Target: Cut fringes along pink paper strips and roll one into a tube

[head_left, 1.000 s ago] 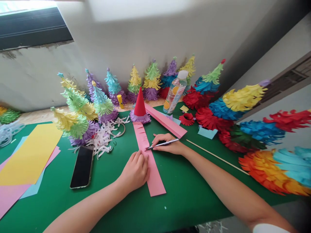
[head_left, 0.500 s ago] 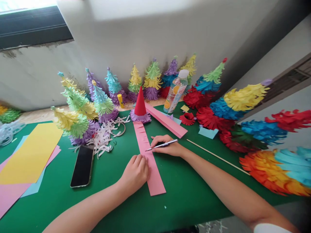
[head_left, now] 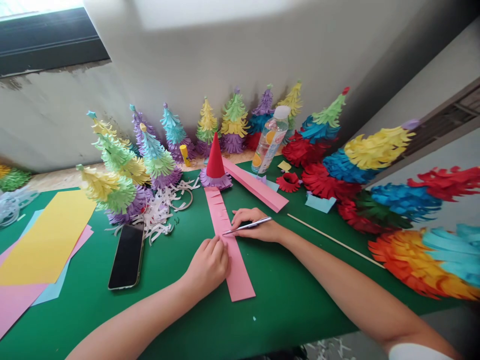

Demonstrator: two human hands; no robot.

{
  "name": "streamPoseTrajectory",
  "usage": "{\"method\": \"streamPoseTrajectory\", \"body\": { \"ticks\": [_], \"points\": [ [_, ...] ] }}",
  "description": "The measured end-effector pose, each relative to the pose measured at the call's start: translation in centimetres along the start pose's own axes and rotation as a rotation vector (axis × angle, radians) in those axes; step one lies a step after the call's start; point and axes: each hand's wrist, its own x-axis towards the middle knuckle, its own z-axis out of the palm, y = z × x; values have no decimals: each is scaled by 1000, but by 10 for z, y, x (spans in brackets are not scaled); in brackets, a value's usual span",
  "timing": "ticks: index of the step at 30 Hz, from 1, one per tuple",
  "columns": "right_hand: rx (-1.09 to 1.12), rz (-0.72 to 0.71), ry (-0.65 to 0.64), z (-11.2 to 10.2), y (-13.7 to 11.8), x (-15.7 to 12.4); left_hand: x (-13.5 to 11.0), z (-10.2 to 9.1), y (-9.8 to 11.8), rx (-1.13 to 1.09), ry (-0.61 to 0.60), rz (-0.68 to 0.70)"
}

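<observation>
A pink paper strip [head_left: 240, 280] lies lengthwise in front of me on the green tabletop, with several short slanting lines across its far part. Pressing on its left edge is my left hand [head_left: 210, 262], its fingers curled together and holding the strip down. My right hand [head_left: 257, 225] grips a slim silver pen [head_left: 249, 226], whose tip touches the strip just beyond my left fingertips. At the strip's far end stands a red paper cone [head_left: 215, 162] with a purple fringed base. A second, folded pink strip [head_left: 258, 187] lies to the right of the cone.
Several fringed paper trees [head_left: 174, 130] line the back and right side. A plastic bottle [head_left: 268, 140] stands among them. At left are a phone [head_left: 126, 257], white paper shreds [head_left: 159, 217] and coloured sheets [head_left: 48, 235]. A thin stick [head_left: 333, 240] lies beyond my right forearm.
The whole view has shifted very slightly. The pen's tip has moved a little left along the strip; both hands otherwise stay in place.
</observation>
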Motion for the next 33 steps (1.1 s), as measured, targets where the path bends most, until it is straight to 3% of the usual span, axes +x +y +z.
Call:
{"method": "streamPoseTrajectory", "body": {
  "ticks": [9,19,25,33],
  "points": [
    [-44,-12,-64,-14,0,-2,0,3,0,29,-16,7],
    [-98,81,-112,-39,-7,-10,-1,3,1,30,1,2],
    [27,78,-46,-32,-2,-10,-1,2,1,8,14,4],
    [19,30,-35,-18,6,-6,-1,2,0,2,17,6]
  ]
}}
